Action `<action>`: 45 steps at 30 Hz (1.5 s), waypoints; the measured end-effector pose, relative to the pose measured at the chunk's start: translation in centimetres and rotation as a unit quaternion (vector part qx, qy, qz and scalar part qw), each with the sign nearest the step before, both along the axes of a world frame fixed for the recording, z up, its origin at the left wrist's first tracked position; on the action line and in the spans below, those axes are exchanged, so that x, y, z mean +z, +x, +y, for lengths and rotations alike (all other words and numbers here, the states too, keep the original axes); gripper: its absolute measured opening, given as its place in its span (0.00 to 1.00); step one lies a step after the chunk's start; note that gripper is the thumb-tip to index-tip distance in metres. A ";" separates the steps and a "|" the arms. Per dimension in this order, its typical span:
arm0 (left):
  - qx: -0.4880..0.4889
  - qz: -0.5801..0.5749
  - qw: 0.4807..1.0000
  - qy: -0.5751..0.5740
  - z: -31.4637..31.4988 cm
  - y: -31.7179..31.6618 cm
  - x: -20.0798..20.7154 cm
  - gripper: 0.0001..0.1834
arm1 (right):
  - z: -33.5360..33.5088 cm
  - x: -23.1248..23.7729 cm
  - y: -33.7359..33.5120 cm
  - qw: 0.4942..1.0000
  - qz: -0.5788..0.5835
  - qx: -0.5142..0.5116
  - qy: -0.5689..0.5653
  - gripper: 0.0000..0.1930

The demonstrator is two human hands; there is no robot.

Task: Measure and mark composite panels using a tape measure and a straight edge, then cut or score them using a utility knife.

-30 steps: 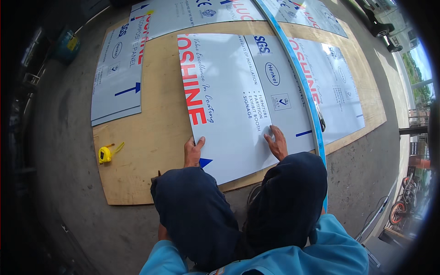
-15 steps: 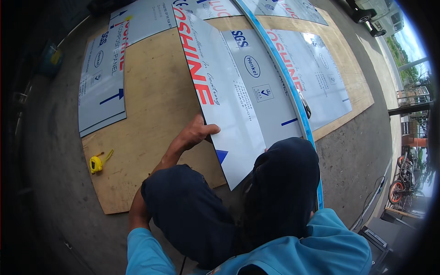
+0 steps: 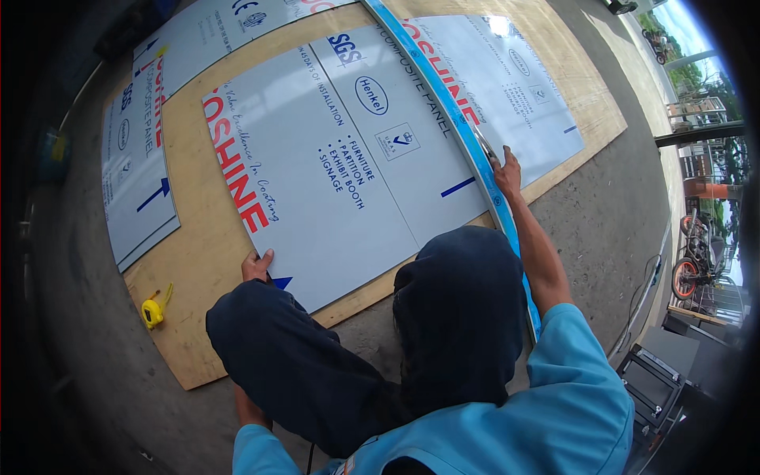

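Note:
A white composite panel [image 3: 317, 150] with red and blue print lies across the plywood in front of my knees. A thin straight line runs down it. My left hand [image 3: 257, 265] is closed on its near left edge, the thumb on top and the other fingers mostly hidden. Along the panel's right side lies a long blue-and-silver straightedge [image 3: 459, 111], passing beside my right knee. Just right of the straightedge, my right hand [image 3: 507, 170] is closed around a slim silver-and-dark tool [image 3: 484, 139] that looks like a cutter knife; its tip is too small to make out.
The plywood sheet [image 3: 190, 324] lies on a grey concrete floor [image 3: 594, 237]. More printed panels [image 3: 142, 174] rest at the left and far side. A yellow tape measure [image 3: 152, 313] sits on the left corner. A motorcycle [image 3: 687, 269] and dark equipment [image 3: 649, 384] stand at the right.
The panel's left portion, tilted up in my left hand before, now lies flat. My right hand has come into view and taken hold of the slim tool beside the straightedge.

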State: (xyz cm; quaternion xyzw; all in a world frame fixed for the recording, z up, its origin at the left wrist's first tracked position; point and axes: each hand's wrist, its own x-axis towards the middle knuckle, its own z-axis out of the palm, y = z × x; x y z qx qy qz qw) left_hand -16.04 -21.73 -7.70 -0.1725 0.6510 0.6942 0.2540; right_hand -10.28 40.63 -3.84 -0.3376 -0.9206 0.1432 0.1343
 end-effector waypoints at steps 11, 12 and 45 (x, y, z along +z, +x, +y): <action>0.020 0.007 1.000 -0.016 0.8 0.2 1.7 0.18 | 1.7 0.1 -4.9 0.988 -0.138 0.033 0.060 0.19; 0.025 0.007 0.999 -0.019 0.6 -0.1 1.7 0.18 | 0.6 0.7 -6.1 0.998 -0.023 0.029 0.043 0.19; 0.119 0.089 0.917 -0.371 3.7 1.1 1.0 0.17 | -21.8 11.7 22.5 0.916 -0.343 0.124 -0.167 0.23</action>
